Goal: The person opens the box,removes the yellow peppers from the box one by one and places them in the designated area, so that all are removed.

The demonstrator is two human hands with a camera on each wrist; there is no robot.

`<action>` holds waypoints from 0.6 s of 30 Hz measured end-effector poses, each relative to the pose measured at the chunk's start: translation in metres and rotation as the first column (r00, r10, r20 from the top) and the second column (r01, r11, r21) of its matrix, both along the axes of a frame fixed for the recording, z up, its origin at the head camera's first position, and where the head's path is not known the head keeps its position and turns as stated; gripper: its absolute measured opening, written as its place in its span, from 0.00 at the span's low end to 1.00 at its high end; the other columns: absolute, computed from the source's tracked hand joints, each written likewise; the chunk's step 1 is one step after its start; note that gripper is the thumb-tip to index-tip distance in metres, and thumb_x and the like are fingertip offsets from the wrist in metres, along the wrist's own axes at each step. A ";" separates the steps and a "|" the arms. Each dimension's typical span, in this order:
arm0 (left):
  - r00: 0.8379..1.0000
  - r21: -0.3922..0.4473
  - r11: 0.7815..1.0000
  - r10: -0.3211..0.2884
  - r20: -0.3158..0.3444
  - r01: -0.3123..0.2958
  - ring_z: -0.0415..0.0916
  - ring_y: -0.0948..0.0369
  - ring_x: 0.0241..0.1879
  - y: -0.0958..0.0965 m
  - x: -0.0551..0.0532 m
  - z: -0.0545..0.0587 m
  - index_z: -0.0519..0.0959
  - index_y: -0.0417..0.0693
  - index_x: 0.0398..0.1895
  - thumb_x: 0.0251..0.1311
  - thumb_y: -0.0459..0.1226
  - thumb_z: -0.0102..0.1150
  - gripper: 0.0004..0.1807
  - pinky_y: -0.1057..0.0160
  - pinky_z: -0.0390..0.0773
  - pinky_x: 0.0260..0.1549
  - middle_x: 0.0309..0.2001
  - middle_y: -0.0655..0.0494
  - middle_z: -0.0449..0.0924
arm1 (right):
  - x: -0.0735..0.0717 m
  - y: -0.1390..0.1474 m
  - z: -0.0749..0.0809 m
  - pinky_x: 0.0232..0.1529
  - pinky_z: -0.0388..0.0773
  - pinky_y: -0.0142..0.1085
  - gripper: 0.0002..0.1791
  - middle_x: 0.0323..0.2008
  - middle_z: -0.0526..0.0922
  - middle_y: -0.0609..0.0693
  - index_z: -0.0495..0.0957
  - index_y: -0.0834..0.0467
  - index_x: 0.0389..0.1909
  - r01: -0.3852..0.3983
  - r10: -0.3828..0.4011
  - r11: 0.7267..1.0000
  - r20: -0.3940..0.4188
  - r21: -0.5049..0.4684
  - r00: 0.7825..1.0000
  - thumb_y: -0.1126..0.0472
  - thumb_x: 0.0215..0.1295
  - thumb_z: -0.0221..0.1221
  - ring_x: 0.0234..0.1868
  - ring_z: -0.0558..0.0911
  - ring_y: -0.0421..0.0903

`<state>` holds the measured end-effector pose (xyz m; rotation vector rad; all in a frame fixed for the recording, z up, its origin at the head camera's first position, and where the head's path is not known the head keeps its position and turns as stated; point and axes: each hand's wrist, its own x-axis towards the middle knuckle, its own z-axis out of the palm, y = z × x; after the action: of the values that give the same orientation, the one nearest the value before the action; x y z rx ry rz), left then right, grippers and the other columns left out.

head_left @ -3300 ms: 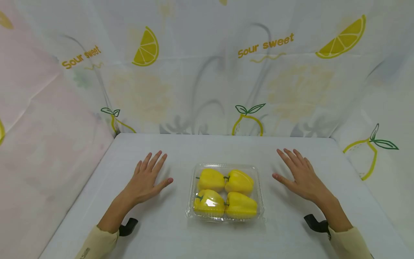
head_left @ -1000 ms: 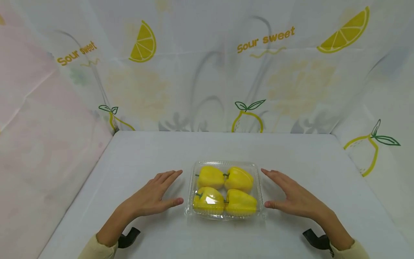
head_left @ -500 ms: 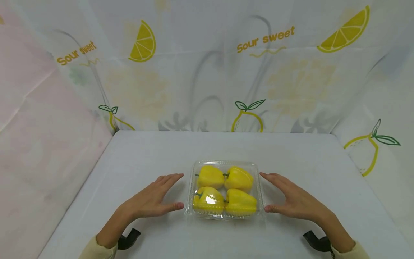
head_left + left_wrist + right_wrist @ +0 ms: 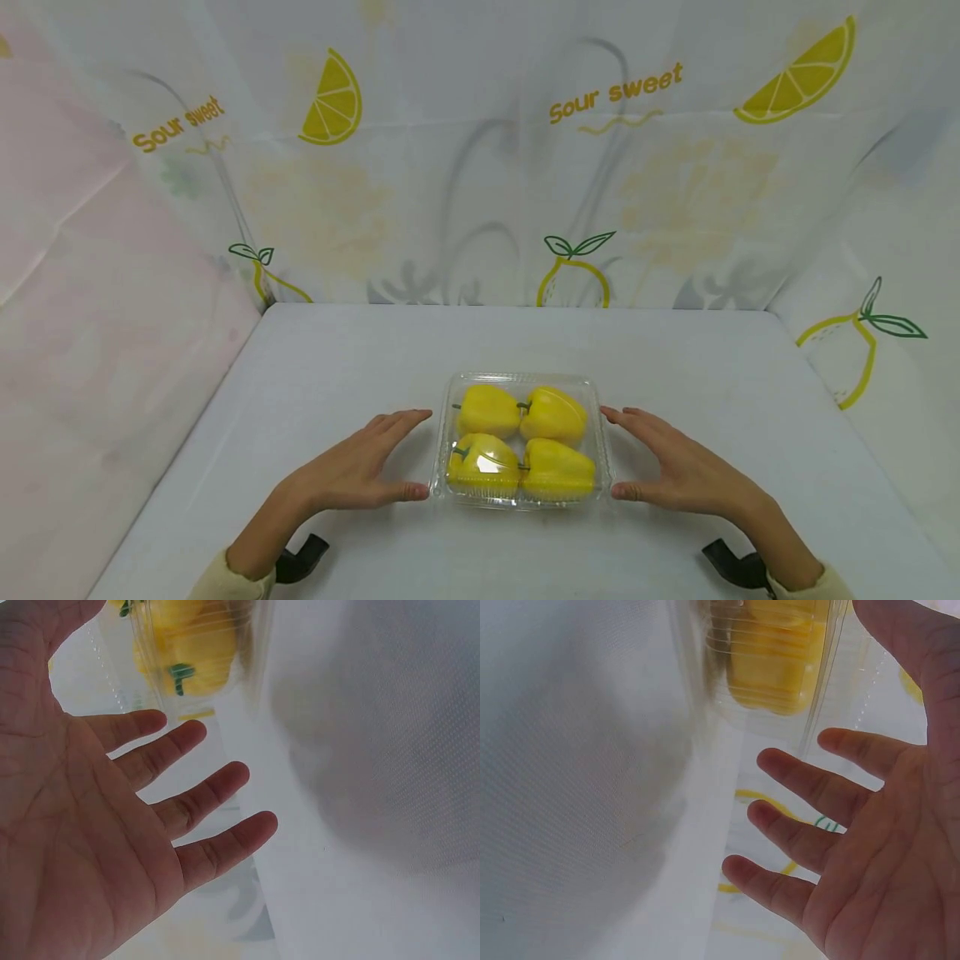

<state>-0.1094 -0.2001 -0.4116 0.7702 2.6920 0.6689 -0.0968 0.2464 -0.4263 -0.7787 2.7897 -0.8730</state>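
A clear plastic clamshell box [image 4: 522, 382] lies on the white table with several yellow bell peppers [image 4: 558, 469] inside, their green stems pointing left. My left hand [image 4: 352, 468] is at the box's left side, thumb and fingers spread apart and nothing held. On the opposite side my right hand [image 4: 690, 468] mirrors it, fingers extended beside the box's right edge. Both wrist views show bare palms: the left palm [image 4: 90, 832] and the right palm [image 4: 900, 847], with the box beyond the fingers. Whether any fingertip touches the plastic I cannot tell.
The white table [image 4: 375, 342] reaches back to a hanging cloth [image 4: 442, 167] printed with lemons. More cloth encloses the left and right sides. Black wrist mounts [image 4: 302, 558] sit under both forearms.
Both hands have come down and inward from wide apart to the two sides of the box. Over the last half second they shift only slightly closer. The box stays in place.
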 end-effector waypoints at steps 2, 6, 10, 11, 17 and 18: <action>1.000 0.011 1.000 -0.006 0.007 0.006 0.58 0.55 0.70 0.000 0.001 0.000 0.57 0.58 0.76 0.48 0.72 0.59 0.54 0.41 0.67 0.61 0.72 0.61 0.59 | 0.000 0.000 0.000 0.58 0.67 0.65 0.51 0.71 0.64 0.50 0.60 0.45 0.74 -0.005 0.005 1.000 0.004 -0.001 1.000 0.32 0.51 0.68 0.69 0.64 0.61; 1.000 0.027 1.000 -0.015 0.020 0.014 0.58 0.55 0.69 0.000 0.001 -0.001 0.57 0.59 0.76 0.47 0.70 0.64 0.55 0.41 0.67 0.60 0.72 0.60 0.59 | 0.001 -0.001 -0.001 0.59 0.67 0.64 0.51 0.71 0.65 0.50 0.59 0.45 0.75 -0.011 0.011 1.000 0.019 -0.004 1.000 0.32 0.52 0.67 0.69 0.65 0.60; 0.999 0.035 0.999 -0.024 0.025 0.023 0.58 0.54 0.69 0.001 0.000 -0.003 0.57 0.58 0.76 0.46 0.67 0.67 0.55 0.41 0.68 0.60 0.72 0.59 0.59 | 0.001 -0.002 -0.002 0.60 0.67 0.61 0.51 0.70 0.66 0.49 0.59 0.45 0.75 -0.023 0.023 1.000 0.021 -0.008 1.000 0.32 0.53 0.67 0.68 0.66 0.56; 0.999 0.036 0.999 -0.028 0.025 0.027 0.59 0.54 0.69 0.001 0.000 -0.003 0.57 0.58 0.75 0.46 0.67 0.67 0.55 0.41 0.68 0.60 0.72 0.59 0.59 | 0.001 -0.002 -0.002 0.60 0.68 0.60 0.51 0.70 0.66 0.48 0.59 0.46 0.75 -0.026 0.026 1.000 0.021 -0.010 0.999 0.32 0.53 0.67 0.68 0.67 0.55; 0.998 0.033 0.999 -0.025 0.054 0.023 0.59 0.56 0.69 0.003 -0.001 -0.004 0.56 0.61 0.75 0.44 0.65 0.71 0.56 0.43 0.68 0.61 0.72 0.61 0.59 | 0.001 -0.003 -0.002 0.59 0.69 0.60 0.51 0.69 0.66 0.47 0.57 0.45 0.76 -0.031 0.032 0.999 0.044 -0.027 0.999 0.34 0.53 0.67 0.66 0.70 0.52; 0.998 0.032 0.999 -0.023 0.058 0.021 0.59 0.57 0.69 0.004 -0.001 -0.004 0.56 0.62 0.75 0.43 0.65 0.72 0.56 0.44 0.68 0.61 0.72 0.62 0.59 | 0.001 -0.003 -0.002 0.59 0.69 0.60 0.52 0.69 0.67 0.47 0.56 0.45 0.76 -0.031 0.032 0.999 0.050 -0.027 0.998 0.34 0.54 0.68 0.66 0.70 0.53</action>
<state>-0.1101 -0.1966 -0.4156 0.7744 2.6222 0.7185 -0.0957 0.2438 -0.4283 -0.7904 2.7201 -0.9130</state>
